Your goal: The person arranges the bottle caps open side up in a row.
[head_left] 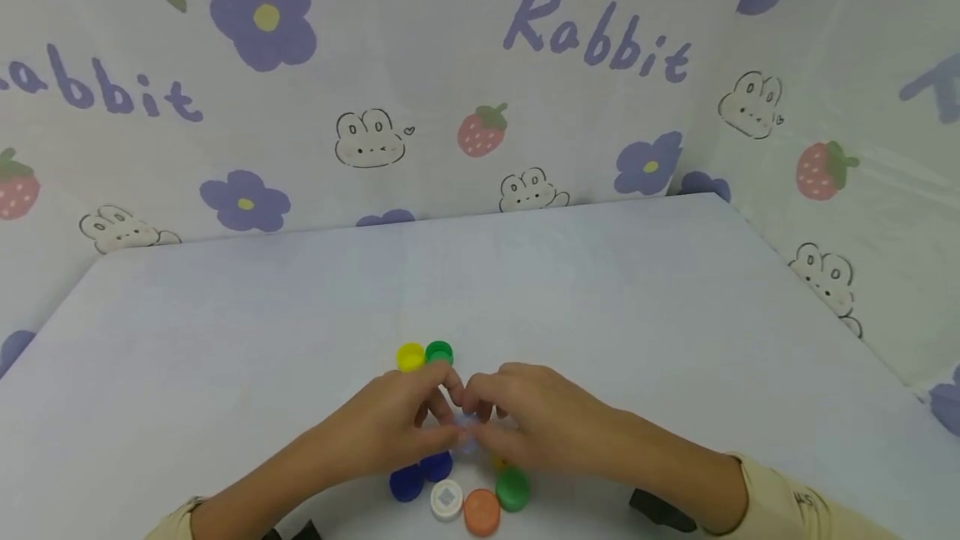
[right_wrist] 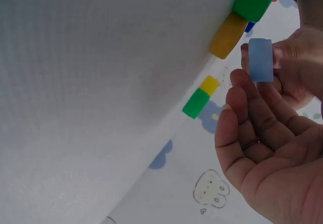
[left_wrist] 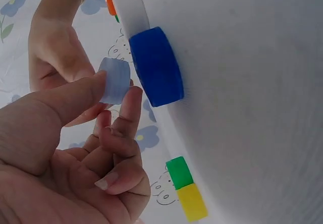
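Note:
A light blue bottle cap is held up between both hands, close to the ring of caps. My left hand pinches it, the thumb on one face in the left wrist view. From the other side my right hand grips the same cap with bent fingers. In the head view the fingers largely hide it. Dark blue caps lie below the left hand; an amber cap and a green cap are below the right.
A yellow cap and another green cap sit beyond the hands. Nearer are a white cap and an orange cap. A dark object lies by the right forearm. Patterned cloth rises behind the white tabletop.

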A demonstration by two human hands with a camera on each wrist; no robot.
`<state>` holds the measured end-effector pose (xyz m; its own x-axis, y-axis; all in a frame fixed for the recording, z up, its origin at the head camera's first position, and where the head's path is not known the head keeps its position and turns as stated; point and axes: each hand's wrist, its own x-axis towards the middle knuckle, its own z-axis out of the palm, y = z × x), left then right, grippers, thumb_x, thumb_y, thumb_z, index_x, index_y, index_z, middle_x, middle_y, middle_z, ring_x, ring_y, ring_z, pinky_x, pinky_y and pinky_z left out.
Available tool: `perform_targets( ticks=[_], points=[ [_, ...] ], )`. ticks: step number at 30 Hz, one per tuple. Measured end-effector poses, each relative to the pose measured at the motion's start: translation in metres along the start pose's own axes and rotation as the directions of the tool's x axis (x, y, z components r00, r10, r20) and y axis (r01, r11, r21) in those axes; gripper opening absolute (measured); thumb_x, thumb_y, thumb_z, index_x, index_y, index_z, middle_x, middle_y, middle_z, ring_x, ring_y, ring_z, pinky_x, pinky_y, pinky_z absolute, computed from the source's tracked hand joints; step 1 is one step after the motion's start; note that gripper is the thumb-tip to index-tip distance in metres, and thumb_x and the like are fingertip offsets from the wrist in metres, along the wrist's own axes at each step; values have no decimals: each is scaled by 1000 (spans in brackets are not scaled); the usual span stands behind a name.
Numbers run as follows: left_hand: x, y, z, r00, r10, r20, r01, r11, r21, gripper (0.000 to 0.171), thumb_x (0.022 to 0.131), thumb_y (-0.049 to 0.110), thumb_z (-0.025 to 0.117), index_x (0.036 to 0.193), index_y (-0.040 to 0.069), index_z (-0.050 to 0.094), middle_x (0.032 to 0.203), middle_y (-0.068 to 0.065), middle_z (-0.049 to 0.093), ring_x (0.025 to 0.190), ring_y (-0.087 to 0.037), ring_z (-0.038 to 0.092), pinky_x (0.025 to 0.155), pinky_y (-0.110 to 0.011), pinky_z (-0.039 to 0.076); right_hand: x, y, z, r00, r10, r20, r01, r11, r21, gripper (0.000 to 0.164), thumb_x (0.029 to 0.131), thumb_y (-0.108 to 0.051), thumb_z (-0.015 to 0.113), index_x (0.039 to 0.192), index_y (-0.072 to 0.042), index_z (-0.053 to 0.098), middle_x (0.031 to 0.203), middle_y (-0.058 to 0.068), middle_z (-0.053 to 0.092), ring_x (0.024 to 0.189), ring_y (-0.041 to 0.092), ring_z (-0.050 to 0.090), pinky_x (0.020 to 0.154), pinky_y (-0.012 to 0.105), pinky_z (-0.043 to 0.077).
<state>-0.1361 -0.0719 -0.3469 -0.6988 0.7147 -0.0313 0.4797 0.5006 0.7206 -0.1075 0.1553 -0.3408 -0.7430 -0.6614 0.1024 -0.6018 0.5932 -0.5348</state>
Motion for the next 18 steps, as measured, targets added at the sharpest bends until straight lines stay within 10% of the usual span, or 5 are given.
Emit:
perform_targets(
  ticks=[10,18],
  points=[
    [1,-4,-1,999,-5,38,7,998,-66,29,92,26,78,111,16,59,88,12,71,64,-11,51,56,-24,39,-5,-1,3,998,-52,-38,46,989,-139,30,88,-20,81,115,-11,72,102,-7,71,87,6,56,77,23,48],
    [4,0,-1,999,-48,-1,48,990,133,33,82,30,87,106,19,67,95,13,69,73,-12,56,64,-29,49,-3,0,2,999,-18,-33,14,992,-122,27,89,-23,81,111,-10,75,97,-6,72,85,6,57,74,23,48]
  ],
)
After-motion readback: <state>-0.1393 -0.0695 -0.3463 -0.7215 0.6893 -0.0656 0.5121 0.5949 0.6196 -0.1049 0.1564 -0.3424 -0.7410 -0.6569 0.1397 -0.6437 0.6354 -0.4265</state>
